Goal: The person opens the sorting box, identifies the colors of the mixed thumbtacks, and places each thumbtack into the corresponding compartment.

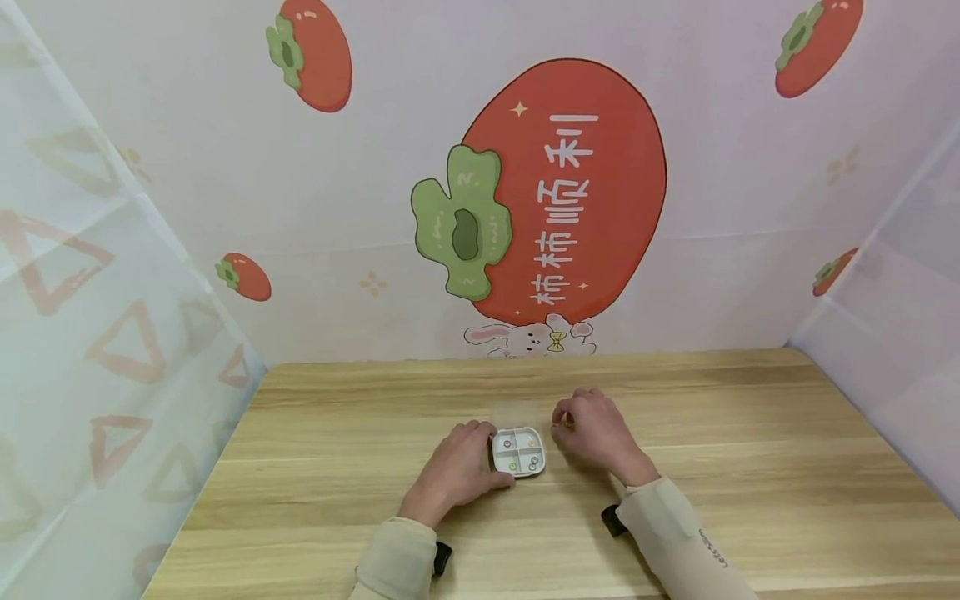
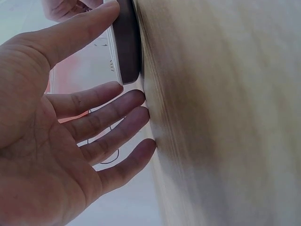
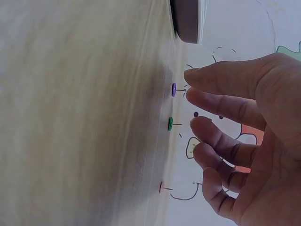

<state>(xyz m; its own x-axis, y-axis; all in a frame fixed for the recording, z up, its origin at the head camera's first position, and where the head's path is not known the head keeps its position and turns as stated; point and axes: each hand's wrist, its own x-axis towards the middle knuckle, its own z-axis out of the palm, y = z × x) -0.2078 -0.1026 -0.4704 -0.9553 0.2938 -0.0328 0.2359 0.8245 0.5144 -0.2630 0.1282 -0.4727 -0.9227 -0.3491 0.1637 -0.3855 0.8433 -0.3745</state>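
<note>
A small white box (image 1: 519, 451) with four compartments sits on the table, its clear lid (image 1: 516, 412) folded back. Tiny ring-like pieces, too small to identify, lie in its compartments. My left hand (image 1: 459, 468) holds the box by its left side, thumb at the near edge and index finger at the far corner. To the right of the box, my right hand (image 1: 597, 427) hovers with thumb and index fingertips slightly apart beside a purple thumbtack (image 3: 174, 89), which stands pin up. A green thumbtack (image 3: 170, 124) and a reddish thumbtack (image 3: 162, 187) stand farther along.
The wooden table (image 1: 337, 467) reaches back to a printed cloth wall (image 1: 390, 317) with persimmon drawings. Another cloth side (image 1: 90, 333) rises at the left. Black straps (image 1: 442, 558) show at both wrists.
</note>
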